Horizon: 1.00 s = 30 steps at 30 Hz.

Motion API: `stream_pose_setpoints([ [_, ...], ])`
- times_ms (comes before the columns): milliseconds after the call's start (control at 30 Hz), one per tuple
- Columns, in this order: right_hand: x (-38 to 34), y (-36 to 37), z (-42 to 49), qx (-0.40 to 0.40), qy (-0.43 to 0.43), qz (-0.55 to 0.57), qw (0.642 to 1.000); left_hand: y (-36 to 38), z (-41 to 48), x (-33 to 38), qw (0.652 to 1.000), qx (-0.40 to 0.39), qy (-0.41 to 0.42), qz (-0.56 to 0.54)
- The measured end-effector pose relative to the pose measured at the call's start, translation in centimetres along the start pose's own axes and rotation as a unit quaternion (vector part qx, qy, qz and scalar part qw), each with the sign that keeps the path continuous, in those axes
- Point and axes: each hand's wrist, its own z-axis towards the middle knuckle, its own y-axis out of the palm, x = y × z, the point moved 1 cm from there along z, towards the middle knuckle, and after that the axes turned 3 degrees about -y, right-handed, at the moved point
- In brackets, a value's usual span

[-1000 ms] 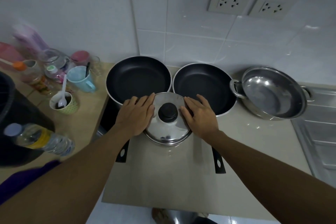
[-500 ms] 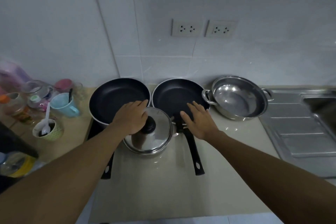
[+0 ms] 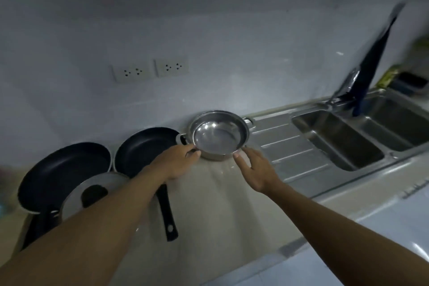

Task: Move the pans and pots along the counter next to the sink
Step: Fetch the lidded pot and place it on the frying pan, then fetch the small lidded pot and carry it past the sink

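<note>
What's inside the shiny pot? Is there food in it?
No food. The steel pot looks empty: only its bare shiny bottom shows. The near inside wall is hidden by the rim. The left hand grips its near rim, and the right hand is at the other side.

Item count — counter and wall

Black frying pans (image 3: pixel 67 169): 2. Steel pot (image 3: pixel 219 136): 1. Lid (image 3: pixel 92 193): 1. Wall sockets (image 3: pixel 132 72): 2. Sink basins (image 3: pixel 336 139): 2 — hands (image 3: pixel 176 161): 2.
</note>
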Motion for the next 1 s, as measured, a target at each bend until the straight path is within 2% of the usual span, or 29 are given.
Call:
stream_pose_setpoints([
  [100, 5.3, -4.4, -1.9, 0.02, 0.024, 0.004, 1.0, 3.0, 1.5, 6.8, 0.999, -0.022, 0.032, -0.02],
  [467, 22.1, -19.0, -11.4, 0.096, 0.137, 0.045, 0.985, 16.0, 5.5, 30.7, 0.981, -0.07, 0.169, 0.059],
  [700, 30.6, -26.7, -15.8, 0.15, 0.233, 0.036, 0.96, 22.8, 8.5, 43.3, 0.957, -0.148, 0.241, 0.069],
  [1000, 39.9, -34.9, -16.4, 0.226, 0.315, 0.026, 0.921, 30.4, 13.4, 57.7, 0.919, -0.183, 0.337, 0.096],
])
